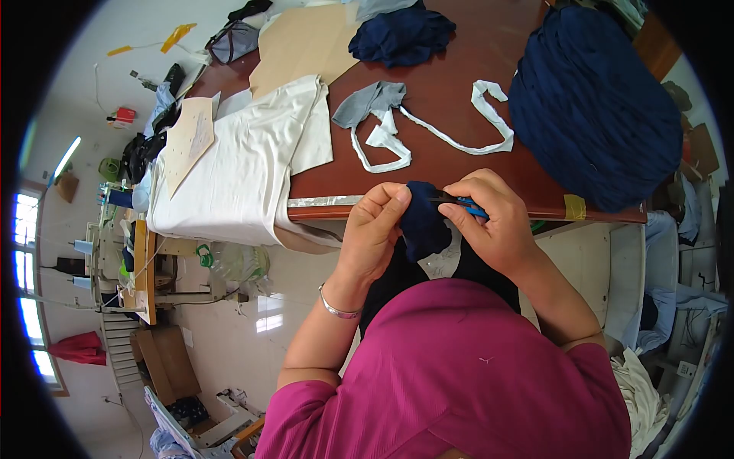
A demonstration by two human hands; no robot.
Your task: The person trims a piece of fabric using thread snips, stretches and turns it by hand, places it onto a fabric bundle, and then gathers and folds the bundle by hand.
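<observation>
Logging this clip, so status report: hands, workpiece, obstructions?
Left hand pinching navy cloth. Right hand gripping blue-handled snips, blades at cloth. Nothing visibly in the way; cloth held up off the table.

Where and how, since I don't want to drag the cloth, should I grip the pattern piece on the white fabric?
Probably by its narrow tip, from the near side: the flat pattern piece tapers toward that side. Pinch shallowly, top and underside, as white fabric lies beneath it.
</observation>
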